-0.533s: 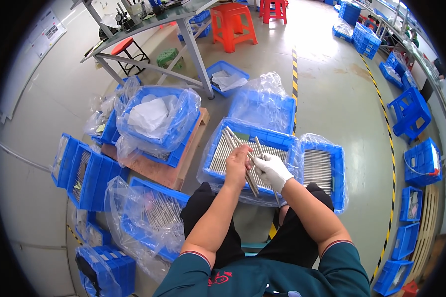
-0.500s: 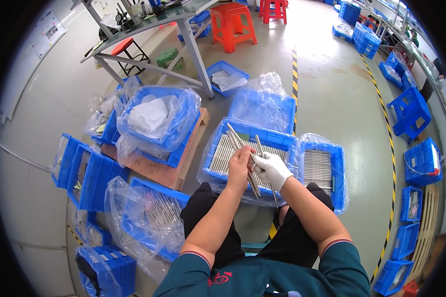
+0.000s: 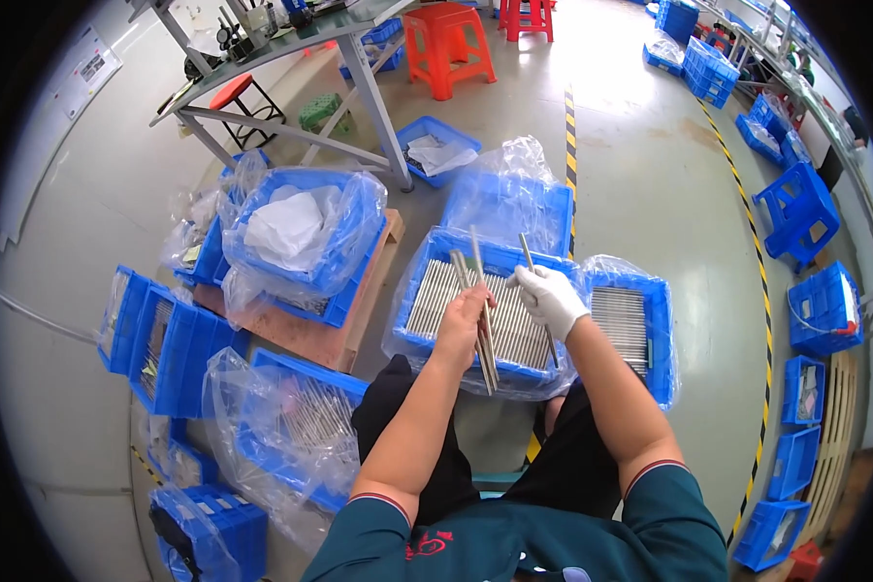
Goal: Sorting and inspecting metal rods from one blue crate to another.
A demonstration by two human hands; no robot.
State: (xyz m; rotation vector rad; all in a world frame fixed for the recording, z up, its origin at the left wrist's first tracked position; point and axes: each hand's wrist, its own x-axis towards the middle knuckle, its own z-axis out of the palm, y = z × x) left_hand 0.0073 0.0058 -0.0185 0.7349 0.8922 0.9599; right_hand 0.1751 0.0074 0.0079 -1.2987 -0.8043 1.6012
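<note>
Several thin metal rods [image 3: 486, 355] are bunched in my bare left hand [image 3: 467, 318], fingers closed round them, their ends sticking out above and below. My right hand [image 3: 548, 297], in a white glove, pinches a single metal rod [image 3: 526, 250] that slants down past the palm. Both hands are above a blue crate [image 3: 424, 335] lined with clear plastic. Rows of similar rods [image 3: 436, 300] lie side by side in it. To its right, a second blue crate [image 3: 659, 339] holds another row of rods [image 3: 619, 320].
Left of my legs, a plastic-draped blue crate [image 3: 262, 361] holds loose rods. Beyond it, stacked crates stand on a wooden pallet [image 3: 357, 325]. Behind the rod crate sits a plastic-covered blue crate [image 3: 560, 209]. A workbench [image 3: 359, 24] and red stool [image 3: 446, 48] stand farther back.
My hands have moved apart. The gloved right hand has shifted right and up with one rod, while the left keeps the bunch, now held more upright.
</note>
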